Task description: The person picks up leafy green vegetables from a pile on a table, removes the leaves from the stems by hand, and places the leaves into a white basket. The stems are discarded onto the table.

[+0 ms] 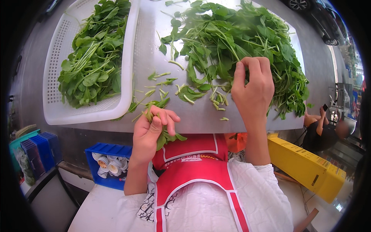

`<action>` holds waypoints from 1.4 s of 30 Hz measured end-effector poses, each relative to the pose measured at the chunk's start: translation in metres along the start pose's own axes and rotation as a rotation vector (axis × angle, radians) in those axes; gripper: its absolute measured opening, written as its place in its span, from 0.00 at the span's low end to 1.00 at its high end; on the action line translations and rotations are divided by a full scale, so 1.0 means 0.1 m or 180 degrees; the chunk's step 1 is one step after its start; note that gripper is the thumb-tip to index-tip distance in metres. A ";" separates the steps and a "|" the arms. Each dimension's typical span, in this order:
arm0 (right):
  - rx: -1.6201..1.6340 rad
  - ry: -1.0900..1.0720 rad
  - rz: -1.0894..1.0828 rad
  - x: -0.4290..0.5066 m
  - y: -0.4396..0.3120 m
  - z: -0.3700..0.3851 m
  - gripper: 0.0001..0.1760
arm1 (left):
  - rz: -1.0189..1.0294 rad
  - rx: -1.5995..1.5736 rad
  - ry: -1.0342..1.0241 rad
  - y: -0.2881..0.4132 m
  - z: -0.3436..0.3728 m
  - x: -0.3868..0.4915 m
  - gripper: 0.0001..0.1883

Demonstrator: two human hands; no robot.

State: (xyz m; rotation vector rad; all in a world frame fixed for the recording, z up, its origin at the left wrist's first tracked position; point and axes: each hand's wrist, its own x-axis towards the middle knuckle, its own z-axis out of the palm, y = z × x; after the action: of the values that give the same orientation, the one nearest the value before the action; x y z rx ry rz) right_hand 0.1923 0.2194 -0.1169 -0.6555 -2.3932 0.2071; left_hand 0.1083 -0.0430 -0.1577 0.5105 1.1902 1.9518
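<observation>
My left hand (152, 127) is closed around a small bunch of leafy greens (166, 139), just over the near edge of the metal table (188, 121). With thumb and fingertips, my right hand (253, 78) pinches a green stem (232, 49) at the near side of a large heap of leafy greens (220, 32). Short cut stem pieces (218, 100) and loose leaves lie scattered on the metal between my hands. At the left, a white perforated plastic basket (127, 84) holds more greens (92, 63), many with their stems lying alongside each other.
Below the table's left part stands a blue plastic crate (108, 148) with white cups. A yellow box (307, 165) is at the lower right. Beyond it, a seated person (321, 130) holds a phone. A dark car (318, 20) is at the upper right. Blue bins (43, 148) stand far left.
</observation>
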 end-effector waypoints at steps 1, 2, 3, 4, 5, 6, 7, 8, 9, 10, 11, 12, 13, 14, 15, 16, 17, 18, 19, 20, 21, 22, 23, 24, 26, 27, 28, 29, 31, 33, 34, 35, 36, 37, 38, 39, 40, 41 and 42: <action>0.0072 0.0102 -0.0004 -0.01 -0.03 -0.10 0.04 | -0.0052 -0.0193 -0.0005 0.02 0.04 0.04 0.15; 0.0206 0.0044 0.0081 -0.05 -0.06 -0.21 0.05 | -0.0069 -0.0395 -0.0027 0.06 0.08 0.06 0.15; 0.0370 -0.0122 0.0211 -0.08 -0.10 -0.30 0.05 | -0.0091 -0.0597 -0.0050 0.11 0.13 0.08 0.15; 0.0533 -0.0287 0.0347 -0.10 -0.13 -0.37 0.05 | -0.0092 -0.0625 -0.0068 0.18 0.18 0.09 0.15; 0.0696 -0.0445 0.0483 -0.12 -0.15 -0.42 0.06 | -0.0090 -0.0651 -0.0091 0.25 0.24 0.10 0.15; 0.0564 -0.0419 -0.0015 -0.13 -0.16 -0.46 0.09 | -0.0042 -0.0685 -0.0147 0.31 0.29 0.12 0.15; 0.0614 -0.0578 -0.0270 -0.13 -0.17 -0.50 0.10 | 0.0249 0.0318 -0.0134 0.38 0.34 0.13 0.15; 0.0664 -0.0738 -0.0528 -0.15 -0.20 -0.54 0.11 | 0.0582 0.1314 -0.0148 0.43 0.39 0.14 0.16; 0.0719 -0.0854 -0.0773 -0.16 -0.21 -0.58 0.12 | 0.0955 0.2297 -0.0127 0.46 0.45 0.16 0.17; 0.0843 -0.0943 -0.0995 -0.18 -0.24 -0.60 0.15 | 0.1663 0.3328 -0.0088 0.41 0.51 0.22 0.16; 0.1022 -0.1092 -0.0998 -0.21 -0.27 -0.63 0.15 | 0.1830 0.3532 -0.0181 0.40 0.54 0.26 0.16; 0.1205 -0.1244 -0.1002 -0.22 -0.28 -0.66 0.16 | 0.1933 0.3750 -0.0269 0.40 0.55 0.29 0.15; 0.1456 -0.1357 -0.1063 -0.25 -0.30 -0.69 0.16 | 0.1965 0.3975 -0.0387 0.39 0.57 0.30 0.15; 0.1646 -0.1458 -0.1060 -0.26 -0.31 -0.69 0.18 | 0.2045 0.4219 -0.0366 0.39 0.58 0.29 0.16; 0.1649 -0.1544 -0.1039 -0.28 -0.32 -0.69 0.18 | 0.2021 0.4354 -0.0435 0.39 0.57 0.28 0.16; 0.1702 -0.1568 -0.1027 -0.30 -0.33 -0.67 0.19 | 0.2055 0.4427 -0.0476 0.39 0.57 0.27 0.17; 0.1743 -0.1629 -0.0966 -0.32 -0.33 -0.65 0.19 | 0.2094 0.4498 -0.0514 0.40 0.57 0.25 0.17; 0.1832 -0.1562 -0.1009 -0.33 -0.34 -0.63 0.18 | 0.2047 0.4497 -0.0469 0.40 0.56 0.23 0.17; 0.1909 -0.1526 -0.1010 -0.33 -0.33 -0.59 0.18 | 0.2011 0.4498 -0.0417 0.41 0.55 0.22 0.18; 0.1962 -0.1606 -0.1015 -0.33 -0.32 -0.56 0.17 | 0.1906 0.4528 -0.0395 0.42 0.54 0.21 0.18; 0.2243 -0.1721 -0.1015 -0.33 -0.31 -0.52 0.16 | 0.1760 0.4346 -0.0496 0.44 0.53 0.19 0.17; 0.2488 -0.1943 -0.1014 -0.31 -0.28 -0.48 0.14 | 0.1557 0.4182 -0.0633 0.46 0.50 0.18 0.17; 0.2736 -0.2207 -0.1016 -0.30 -0.25 -0.44 0.12 | 0.1357 0.4012 -0.0768 0.48 0.47 0.16 0.16; 0.3201 -0.2490 -0.0957 -0.28 -0.23 -0.37 0.11 | 0.1177 0.3661 -0.0904 0.51 0.43 0.14 0.16; 0.4264 -0.2976 -0.0814 -0.26 -0.20 -0.23 0.09 | 0.0833 0.2957 -0.1144 0.55 0.33 0.09 0.15; 0.4637 -0.3170 -0.0636 -0.29 -0.22 -0.16 0.07 | 0.0662 0.2692 -0.1100 0.56 0.29 0.05 0.14; 0.5131 -0.3196 -0.0406 -0.32 -0.26 -0.09 0.05 | 0.0486 0.2424 -0.1055 0.57 0.25 -0.01 0.13; 0.5722 -0.3145 -0.0178 -0.35 -0.32 -0.03 0.04 | 0.0280 0.2175 -0.1022 0.57 0.21 -0.07 0.12; 0.5320 -0.2927 -0.0130 -0.34 -0.37 0.05 0.07 | 0.0290 0.1929 -0.0620 0.54 0.13 -0.15 0.10; 0.4269 -0.2252 -0.0569 -0.27 -0.45 0.18 0.10 | 0.0344 0.1610 -0.0251 0.50 0.05 -0.22 0.11; 0.3498 -0.1959 -0.0842 -0.20 -0.48 0.25 0.13 | 0.0506 0.1604 -0.0054 0.45 0.02 -0.22 0.11; 0.2725 -0.1656 -0.1091 -0.11 -0.50 0.34 0.15 | 0.0500 0.1430 0.0108 0.41 0.01 -0.24 0.12; 0.1908 -0.1401 -0.1358 -0.01 -0.49 0.44 0.18 | 0.0546 0.1158 0.0308 0.37 0.01 -0.27 0.12; 0.1717 -0.1062 -0.1448 0.13 -0.48 0.60 0.21 | 0.0499 0.0881 0.0490 0.33 0.02 -0.28 0.12; 0.1316 -0.0994 -0.1616 0.25 -0.46 0.74 0.20 | 0.0357 0.0990 0.0434 0.35 -0.03 -0.30 0.16; 0.0888 -0.0961 -0.1771 0.36 -0.43 0.88 0.18 | 0.0353 0.0965 0.0373 0.32 -0.04 -0.30 0.16; 0.0811 -0.1108 -0.1945 0.44 -0.41 0.99 0.17 | 0.0351 0.0940 0.0313 0.30 -0.07 -0.30 0.17; 0.0713 -0.1273 -0.2099 0.51 -0.40 1.09 0.16 | 0.0428 0.0903 0.0238 0.28 -0.09 -0.30 0.17; 0.0560 -0.1490 -0.2203 0.55 -0.39 1.16 0.15 | 0.0618 0.1117 0.0126 0.24 -0.11 -0.27 0.19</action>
State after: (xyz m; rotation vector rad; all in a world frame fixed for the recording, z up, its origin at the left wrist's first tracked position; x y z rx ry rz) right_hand 0.0674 0.2156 -0.1659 0.3591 -2.8390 0.2864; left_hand 0.1072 -0.0767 -0.1404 0.7966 1.5706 1.9255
